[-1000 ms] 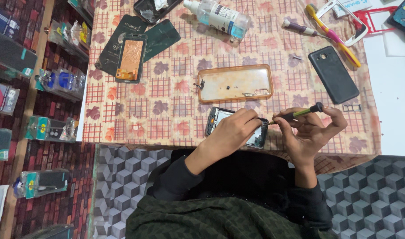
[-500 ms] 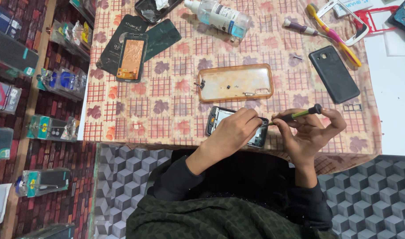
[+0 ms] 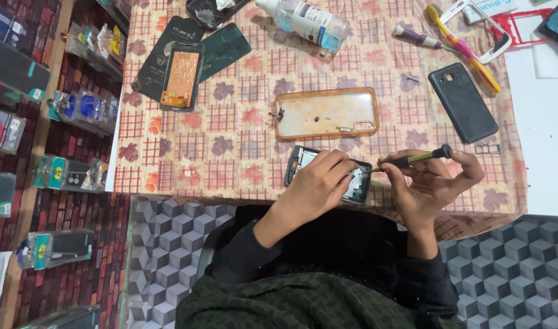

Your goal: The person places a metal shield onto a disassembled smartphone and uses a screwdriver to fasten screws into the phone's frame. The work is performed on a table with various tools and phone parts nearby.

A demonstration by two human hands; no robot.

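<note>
Over on the far left, phone cases in clear packs (image 3: 78, 109) are hanging on a shelf beside the table (image 3: 230, 164). On the table's checked cloth, a phone part with a copper-coloured back (image 3: 180, 76) is lying on dark flat covers.

A clear bottle with blue liquid (image 3: 303, 21) is lying on its side near the top. Below it, an orange-edged clear phone case (image 3: 326, 113) is lying flat, and tiny screws seem to be sitting in it.

Just below the case, the opened phone (image 3: 328, 173) is resting at the near edge of the table. The left hand (image 3: 318, 186) is pressing down on it, fingers curled together over the phone, holding it steady.

The right hand (image 3: 428, 183) is pinching a small screwdriver (image 3: 410, 159) with a yellow-green shaft and black cap. Its fingers are clamped on the handle, and the tip is touching the right end of the phone. Compared with a second ago, the tool is lying a little flatter and the fingers have shifted slightly along it, so it looks like the screwdriver is being turned on one spot. The phone itself has not moved.

Farther right, a black back cover (image 3: 463, 100) is lying flat, and a yellow and pink tool (image 3: 465, 45) is lying above it.
</note>
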